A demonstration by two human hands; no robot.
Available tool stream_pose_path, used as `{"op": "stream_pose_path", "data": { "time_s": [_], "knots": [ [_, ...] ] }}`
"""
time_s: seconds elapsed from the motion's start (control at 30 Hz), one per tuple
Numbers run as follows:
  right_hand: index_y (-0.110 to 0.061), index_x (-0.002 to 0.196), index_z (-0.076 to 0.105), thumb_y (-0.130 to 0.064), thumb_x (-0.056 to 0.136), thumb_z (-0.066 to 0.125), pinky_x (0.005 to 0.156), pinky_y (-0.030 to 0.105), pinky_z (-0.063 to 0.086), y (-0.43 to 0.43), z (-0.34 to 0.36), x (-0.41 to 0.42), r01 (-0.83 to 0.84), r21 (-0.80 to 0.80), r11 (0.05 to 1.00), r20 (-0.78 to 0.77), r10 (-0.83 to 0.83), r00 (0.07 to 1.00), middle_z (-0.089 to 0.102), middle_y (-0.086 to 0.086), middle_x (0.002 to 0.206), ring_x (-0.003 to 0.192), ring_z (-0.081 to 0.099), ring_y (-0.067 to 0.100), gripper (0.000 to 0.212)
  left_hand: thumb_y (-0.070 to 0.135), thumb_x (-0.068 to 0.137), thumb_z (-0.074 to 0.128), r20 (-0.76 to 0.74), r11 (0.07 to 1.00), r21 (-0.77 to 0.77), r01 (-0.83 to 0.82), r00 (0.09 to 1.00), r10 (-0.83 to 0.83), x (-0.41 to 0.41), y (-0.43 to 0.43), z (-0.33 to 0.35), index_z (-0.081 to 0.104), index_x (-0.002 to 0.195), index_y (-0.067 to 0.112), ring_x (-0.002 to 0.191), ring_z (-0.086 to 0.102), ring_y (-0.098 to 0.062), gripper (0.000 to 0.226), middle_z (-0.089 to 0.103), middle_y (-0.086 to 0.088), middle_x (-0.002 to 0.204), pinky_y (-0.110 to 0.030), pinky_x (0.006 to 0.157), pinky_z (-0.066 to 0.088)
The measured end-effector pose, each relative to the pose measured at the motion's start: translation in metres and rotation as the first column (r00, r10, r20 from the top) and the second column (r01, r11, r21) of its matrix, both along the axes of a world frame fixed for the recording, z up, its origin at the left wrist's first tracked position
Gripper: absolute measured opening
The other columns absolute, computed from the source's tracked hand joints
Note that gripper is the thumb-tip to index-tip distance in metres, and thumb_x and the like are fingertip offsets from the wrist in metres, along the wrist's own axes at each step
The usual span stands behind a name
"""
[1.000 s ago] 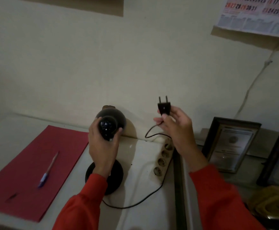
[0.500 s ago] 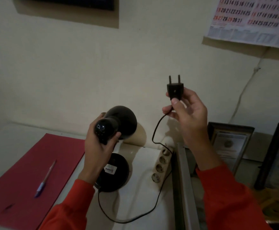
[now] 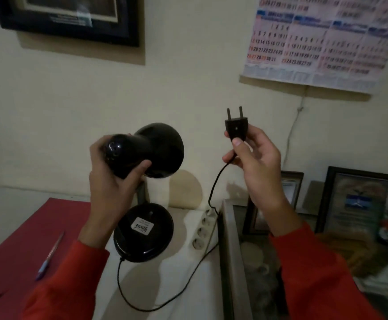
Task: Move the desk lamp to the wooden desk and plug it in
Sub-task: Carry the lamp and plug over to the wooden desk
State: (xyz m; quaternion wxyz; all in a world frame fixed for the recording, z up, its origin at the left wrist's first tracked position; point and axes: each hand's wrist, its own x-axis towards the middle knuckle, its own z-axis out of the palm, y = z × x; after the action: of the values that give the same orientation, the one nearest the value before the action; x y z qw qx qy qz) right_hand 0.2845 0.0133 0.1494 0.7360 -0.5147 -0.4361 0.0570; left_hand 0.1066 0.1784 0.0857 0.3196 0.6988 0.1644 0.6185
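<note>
My left hand (image 3: 110,181) grips the head of the black desk lamp (image 3: 149,151), which is lifted off the white surface and tilted. Its round base (image 3: 143,232) hangs in the air with a label facing me. My right hand (image 3: 255,167) pinches the black two-pin plug (image 3: 235,128), pins pointing up, in front of the wall. The black cord (image 3: 188,280) loops from the base down across the white surface and back up to the plug. A white power strip (image 3: 203,229) lies on the surface, with no plug in its sockets.
A red sheet (image 3: 26,245) with a pen (image 3: 50,257) lies at the left. Framed pictures (image 3: 354,204) lean against the wall at the right, beyond a raised grey edge (image 3: 231,250). A calendar (image 3: 322,40) and a dark frame (image 3: 68,17) hang on the wall.
Both hands have risen. The lamp has come up off the white surface and tipped, showing the base's underside. The plug has gone higher with the cord trailing.
</note>
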Motion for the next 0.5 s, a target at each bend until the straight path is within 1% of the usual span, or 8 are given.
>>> {"op": "stream_pose_path", "data": {
  "time_s": [0.07, 0.17, 0.23, 0.33, 0.43, 0.5],
  "knots": [
    [-0.011, 0.118, 0.057, -0.003, 0.093, 0.051, 0.064, 0.022, 0.056, -0.015, 0.015, -0.006, 0.019, 0.021, 1.0, 0.018, -0.02, 1.0, 0.067, 0.002, 0.104, 0.058, 0.06, 0.008, 0.026, 0.026, 0.072, 0.075, -0.004, 0.999, 0.048, 0.001, 1.0, -0.001, -0.007, -0.014, 0.015, 0.035, 0.116, 0.036, 0.096, 0.052, 0.022, 0.06, 0.05, 0.05, 0.103, 0.004, 0.078, 0.04],
    [-0.01, 0.119, 0.055, -0.003, 0.094, 0.051, 0.067, 0.024, 0.057, -0.042, 0.034, -0.015, 0.05, 0.073, 0.996, 0.025, -0.052, 0.998, 0.066, 0.003, 0.105, 0.059, 0.061, 0.009, 0.027, 0.021, 0.074, 0.074, 0.009, 0.996, 0.085, 0.011, 1.0, -0.012, -0.021, -0.039, 0.032, 0.036, 0.115, 0.037, 0.096, 0.052, 0.023, 0.058, 0.051, 0.049, 0.104, 0.005, 0.077, 0.039],
    [-0.014, 0.118, 0.056, -0.005, 0.094, 0.052, 0.07, 0.026, 0.058, -0.063, 0.043, -0.023, 0.066, 0.109, 0.992, 0.022, -0.068, 0.997, 0.067, 0.001, 0.104, 0.063, 0.064, 0.009, 0.026, 0.021, 0.074, 0.074, 0.026, 0.996, 0.087, 0.024, 0.999, -0.026, -0.03, -0.057, 0.039, 0.038, 0.118, 0.03, 0.098, 0.053, 0.021, 0.058, 0.053, 0.047, 0.105, 0.005, 0.078, 0.039],
    [-0.021, 0.117, 0.057, -0.007, 0.094, 0.051, 0.074, 0.03, 0.06, -0.097, 0.046, -0.036, 0.097, 0.136, 0.986, 0.024, -0.101, 0.995, 0.068, -0.003, 0.102, 0.07, 0.068, 0.01, 0.027, 0.022, 0.073, 0.074, 0.033, 0.995, 0.088, 0.051, 0.998, -0.054, -0.044, -0.086, 0.046, 0.038, 0.121, 0.03, 0.1, 0.054, 0.018, 0.06, 0.054, 0.045, 0.106, 0.004, 0.08, 0.039],
    [-0.03, 0.114, 0.058, -0.009, 0.095, 0.051, 0.073, 0.028, 0.06, -0.129, 0.04, -0.05, 0.123, 0.136, 0.983, 0.015, -0.126, 0.992, 0.069, -0.003, 0.101, 0.074, 0.07, 0.012, 0.029, 0.023, 0.072, 0.074, 0.032, 0.994, 0.08, 0.072, 0.997, -0.074, -0.054, -0.115, 0.045, 0.038, 0.119, 0.031, 0.099, 0.052, 0.02, 0.06, 0.052, 0.048, 0.105, 0.004, 0.08, 0.038],
    [-0.033, 0.112, 0.058, -0.009, 0.095, 0.051, 0.07, 0.025, 0.06, -0.151, 0.031, -0.059, 0.147, 0.125, 0.981, 0.003, -0.148, 0.989, 0.07, -0.003, 0.101, 0.074, 0.071, 0.012, 0.03, 0.023, 0.071, 0.073, 0.016, 0.991, 0.081, 0.106, 0.994, -0.107, -0.06, -0.133, 0.043, 0.038, 0.122, 0.029, 0.1, 0.051, 0.021, 0.063, 0.05, 0.049, 0.105, 0.004, 0.082, 0.038]
  ]
}}
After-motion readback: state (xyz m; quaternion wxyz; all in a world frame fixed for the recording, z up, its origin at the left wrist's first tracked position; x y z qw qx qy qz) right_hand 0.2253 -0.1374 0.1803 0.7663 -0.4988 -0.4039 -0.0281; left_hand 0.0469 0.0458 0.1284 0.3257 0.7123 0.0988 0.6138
